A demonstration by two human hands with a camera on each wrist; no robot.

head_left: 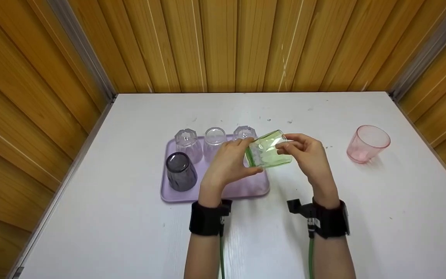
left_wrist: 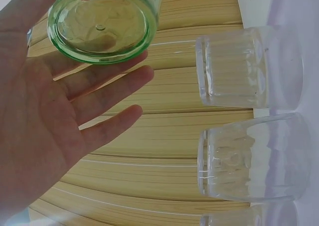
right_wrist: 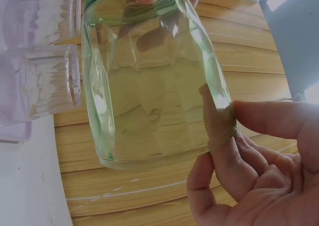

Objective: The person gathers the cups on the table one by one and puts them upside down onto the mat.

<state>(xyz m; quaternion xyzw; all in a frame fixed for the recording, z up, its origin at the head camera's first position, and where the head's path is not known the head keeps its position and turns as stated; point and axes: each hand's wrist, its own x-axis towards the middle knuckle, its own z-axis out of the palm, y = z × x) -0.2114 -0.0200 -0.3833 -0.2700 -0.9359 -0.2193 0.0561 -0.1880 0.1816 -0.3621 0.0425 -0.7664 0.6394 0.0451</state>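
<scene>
A green clear glass (head_left: 271,149) lies on its side in the air between both hands, above the right part of the tray. My left hand (head_left: 227,162) holds it by the base end, thumb below and index finger above. In the left wrist view its round green base (left_wrist: 102,26) faces the palm, and the other fingers (left_wrist: 112,94) stretch out past it. At the rim end, my right hand (head_left: 307,155) pinches the wall; the right wrist view shows the thumb (right_wrist: 271,118) outside and fingers inside the mouth.
A purple tray (head_left: 246,190) carries a dark grey glass (head_left: 181,172) and three clear glasses, one of them at its back left (head_left: 188,145), all standing upside down. A pink glass (head_left: 367,144) stands upright on the white table (head_left: 110,174) at the right. Wood-patterned walls (head_left: 219,46) enclose the table.
</scene>
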